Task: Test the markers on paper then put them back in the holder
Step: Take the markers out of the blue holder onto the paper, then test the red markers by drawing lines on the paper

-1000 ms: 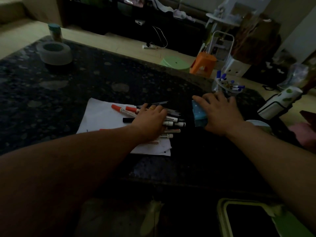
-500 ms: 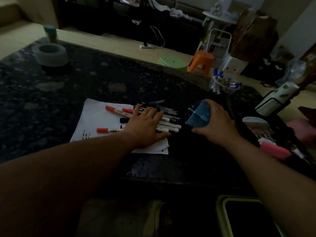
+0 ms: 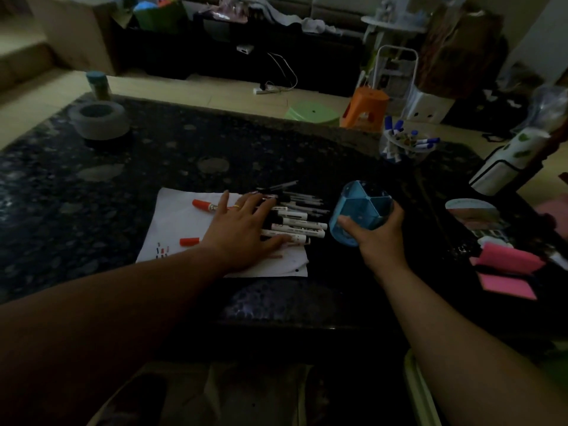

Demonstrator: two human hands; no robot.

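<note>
A white sheet of paper (image 3: 178, 222) lies on the dark speckled table, with small test strokes near its left corner. Several black-and-white markers (image 3: 296, 224) lie in a pile on its right part. A red marker (image 3: 203, 205) and a red cap (image 3: 189, 241) lie further left. My left hand (image 3: 242, 232) rests flat on the pile with fingers spread. My right hand (image 3: 379, 233) grips a blue divided holder (image 3: 361, 210), tilted so its empty compartments face me, just right of the markers.
A clear cup of blue-capped markers (image 3: 405, 142) stands at the far right. A grey tape roll (image 3: 98, 118) sits far left. Pink sticky notes (image 3: 507, 269) and a white bottle (image 3: 504, 161) lie on the right. The table's near edge (image 3: 276, 324) is close to me.
My right hand has lifted the blue holder, tipped it and drawn it toward me. My left hand stays on the markers, shifted slightly.
</note>
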